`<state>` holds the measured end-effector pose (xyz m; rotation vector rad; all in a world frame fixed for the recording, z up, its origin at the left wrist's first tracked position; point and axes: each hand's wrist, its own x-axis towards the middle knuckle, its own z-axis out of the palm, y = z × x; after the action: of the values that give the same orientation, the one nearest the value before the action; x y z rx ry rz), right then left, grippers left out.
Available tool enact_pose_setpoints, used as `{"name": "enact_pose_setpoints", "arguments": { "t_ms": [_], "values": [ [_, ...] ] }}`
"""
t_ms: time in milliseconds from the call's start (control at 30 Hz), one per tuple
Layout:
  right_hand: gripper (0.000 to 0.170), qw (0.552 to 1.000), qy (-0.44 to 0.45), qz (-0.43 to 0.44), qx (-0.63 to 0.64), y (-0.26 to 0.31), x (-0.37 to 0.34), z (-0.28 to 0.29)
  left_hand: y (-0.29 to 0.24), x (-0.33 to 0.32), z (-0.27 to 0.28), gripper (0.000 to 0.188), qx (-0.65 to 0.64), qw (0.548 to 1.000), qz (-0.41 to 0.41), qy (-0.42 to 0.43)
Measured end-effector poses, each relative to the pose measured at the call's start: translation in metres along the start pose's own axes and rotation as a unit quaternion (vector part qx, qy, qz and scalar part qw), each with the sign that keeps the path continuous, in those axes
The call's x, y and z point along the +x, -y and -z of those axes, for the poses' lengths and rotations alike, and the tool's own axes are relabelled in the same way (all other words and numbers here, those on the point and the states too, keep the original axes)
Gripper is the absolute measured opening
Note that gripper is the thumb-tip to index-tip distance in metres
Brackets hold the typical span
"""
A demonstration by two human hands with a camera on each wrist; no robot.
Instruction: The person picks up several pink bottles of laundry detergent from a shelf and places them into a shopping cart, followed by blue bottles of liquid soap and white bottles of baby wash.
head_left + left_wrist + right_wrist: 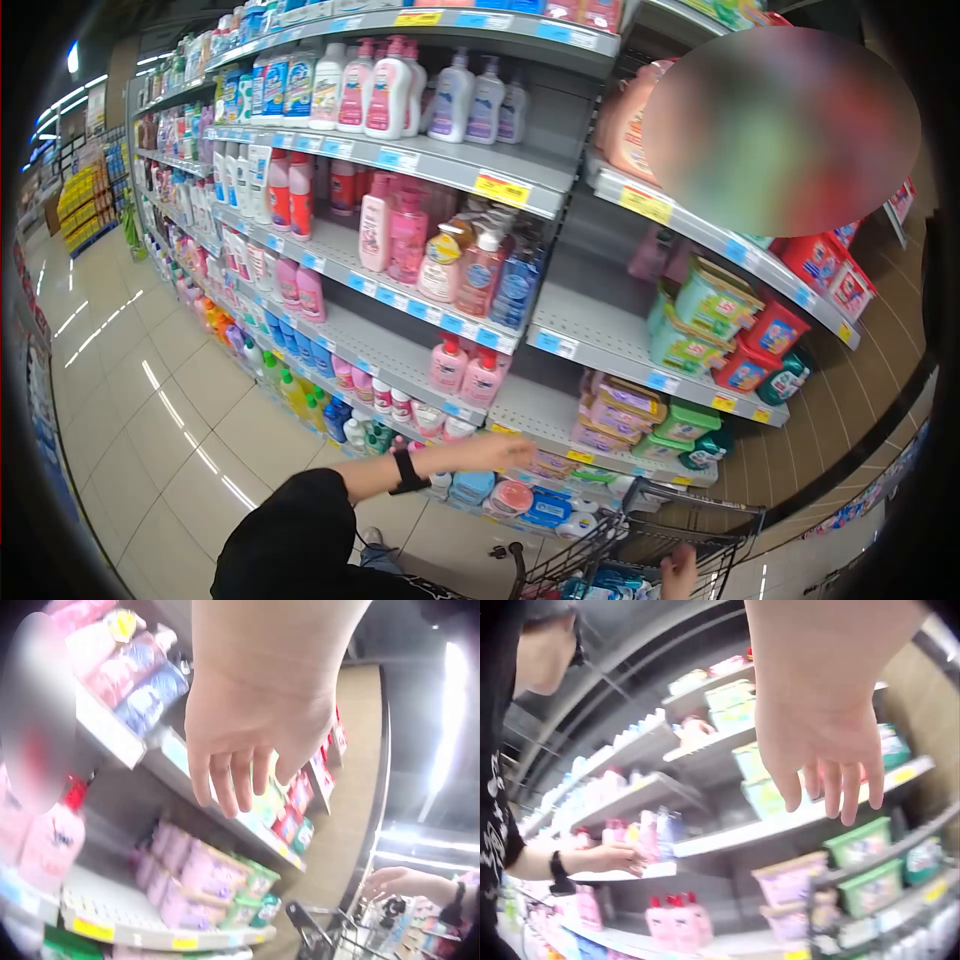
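Note:
Reaching out before the lower shelves, my left hand [492, 452] holds nothing, and its fingers hang loosely in the left wrist view. Purple tubs [202, 874] stand stacked on the shelf beyond it, next to green tubs [690, 420]. Pink pump bottles [468, 375] with red tops are on the shelf above this hand in the head view. My right hand [680, 574] is over the shopping cart [690, 500]. Its fingers are relaxed and apart from any item in the right wrist view.
Bottled goods [385, 95] fill the tiered shelves on the left. Price tags line the shelf edges [500, 188]. Packaged items [610, 578] lie in the cart. A tiled aisle [130, 400] runs along the left, with stacked yellow goods [85, 208] further off.

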<state>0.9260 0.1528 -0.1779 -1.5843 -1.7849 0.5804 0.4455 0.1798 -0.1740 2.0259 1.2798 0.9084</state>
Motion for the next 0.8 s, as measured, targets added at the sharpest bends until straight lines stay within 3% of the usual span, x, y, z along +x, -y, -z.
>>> {"name": "enact_pose_setpoints", "arguments": {
  "t_ms": [33,100,167,233,367,433,533,567,600,633,700,800],
  "values": [
    [0.040,1.000,0.025,0.015,0.002,0.063,0.024,-0.001,-0.007,-0.006,0.041,0.034,-0.007,0.999,0.037,-0.034],
    [0.041,0.978,0.032,0.197,-0.055,0.168,0.051,-0.016,-0.012,-0.014,0.115,0.033,0.018,0.993,0.017,-0.117],
    [0.039,0.964,0.101,0.239,-0.063,0.248,0.077,-0.027,-0.027,-0.024,0.186,0.030,0.029,0.982,0.002,-0.185],
    [0.040,0.925,0.107,0.361,-0.056,0.327,0.094,-0.050,-0.030,-0.032,0.250,0.030,0.080,0.959,-0.101,-0.252],
    [0.041,0.860,0.093,0.497,-0.068,0.463,0.121,-0.093,-0.040,-0.045,0.351,0.028,0.178,0.897,-0.160,-0.372],
    [0.042,0.860,0.122,0.495,-0.010,0.531,0.129,-0.117,-0.034,-0.045,0.385,0.031,0.317,0.830,-0.174,-0.425],
    [0.039,0.841,0.155,0.502,0.125,0.627,0.130,-0.158,-0.039,-0.045,0.422,0.029,0.337,0.827,-0.162,-0.420],
    [0.038,0.824,0.179,0.514,0.157,0.653,0.138,-0.172,-0.035,-0.043,0.422,0.024,0.304,0.803,-0.185,-0.478],
    [0.037,0.817,0.199,0.514,0.168,0.677,0.152,-0.187,-0.032,-0.039,0.430,0.037,0.321,0.826,-0.110,-0.450],
    [0.037,0.813,0.210,0.514,0.175,0.699,0.169,-0.200,-0.024,-0.030,0.439,0.035,0.325,0.820,-0.165,-0.441],
    [0.037,0.831,0.165,0.516,0.127,0.733,0.207,-0.222,-0.005,-0.002,0.445,0.029,0.417,0.746,-0.257,-0.451],
    [0.042,0.856,0.076,0.503,0.092,0.761,0.256,-0.242,0.011,0.022,0.448,0.023,0.422,0.742,-0.248,-0.458]
  ]
}}
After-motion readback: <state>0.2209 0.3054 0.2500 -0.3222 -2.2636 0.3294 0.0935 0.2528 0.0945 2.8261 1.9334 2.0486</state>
